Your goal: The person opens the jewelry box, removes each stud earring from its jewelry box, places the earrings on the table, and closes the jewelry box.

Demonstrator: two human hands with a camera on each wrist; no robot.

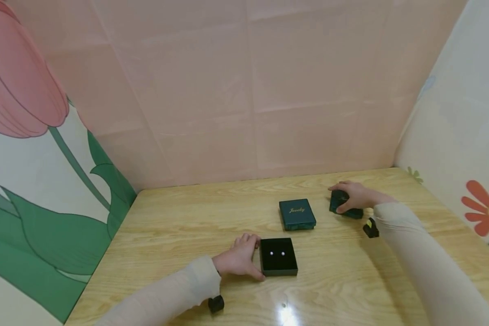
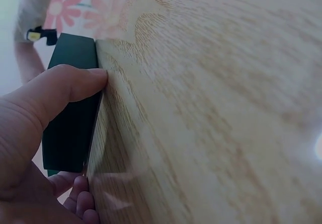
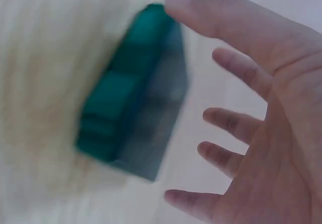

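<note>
A jewelry box without its lid (image 1: 279, 273) sits near the middle of the table, two small pale stud earrings (image 1: 283, 253) on its black insert. My left hand (image 1: 239, 258) holds it at its left end, thumb along the near side and curled fingers at the far corner; the thumb crosses the dark green wall (image 2: 70, 123) in the left wrist view. At the right, my right hand (image 1: 354, 197) is over another dark green box (image 1: 352, 213). In the right wrist view its fingers (image 3: 236, 123) are spread and the thumb overlaps a corner of that box, which looks blurred.
A closed dark green box (image 1: 297, 215) with gold lettering, which reads like "Jewelry", lies behind the lidless box. Pink sheeting (image 1: 244, 90) hangs behind the wooden table (image 1: 179, 213). Flower-printed panels (image 1: 464, 136) stand at both sides.
</note>
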